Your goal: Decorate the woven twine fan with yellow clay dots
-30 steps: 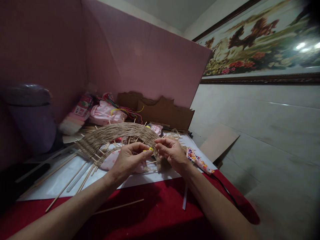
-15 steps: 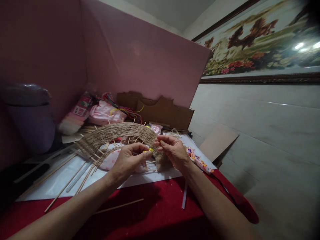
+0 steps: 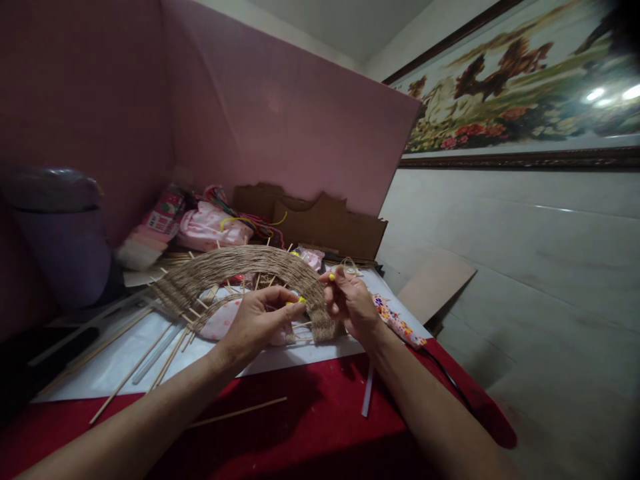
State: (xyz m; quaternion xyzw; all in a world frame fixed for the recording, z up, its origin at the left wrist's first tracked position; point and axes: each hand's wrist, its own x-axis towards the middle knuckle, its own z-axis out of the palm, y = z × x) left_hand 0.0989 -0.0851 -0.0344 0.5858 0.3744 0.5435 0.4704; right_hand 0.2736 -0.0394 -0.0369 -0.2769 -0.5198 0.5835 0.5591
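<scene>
My left hand (image 3: 260, 317) is closed in a pinch on a small yellow piece (image 3: 301, 301), whose kind I cannot make out. Between the thumb and fingertips of my right hand (image 3: 353, 303) sits a tiny rounded yellow lump (image 3: 332, 277). The two hands are apart, raised over the near side of an arched weaving of brown twine (image 3: 240, 261). Thin wooden sticks poke out of the weaving's edges. Part of it is hidden behind my hands. Under the arch lies white cloth with pink spots (image 3: 223, 320).
Loose wooden sticks (image 3: 130, 373) lie at the left on white paper (image 3: 90, 380) over a red cloth (image 3: 280, 440). A lilac bin (image 3: 63, 247) stands far left. Behind are a pink spotted bundle (image 3: 213, 227) and torn cardboard (image 3: 330, 223). A flowered pouch (image 3: 397, 320) lies right.
My right hand has moved slightly right, away from my left, and turned so that the yellow lump in its fingertips shows more plainly. The left hand has stayed in place.
</scene>
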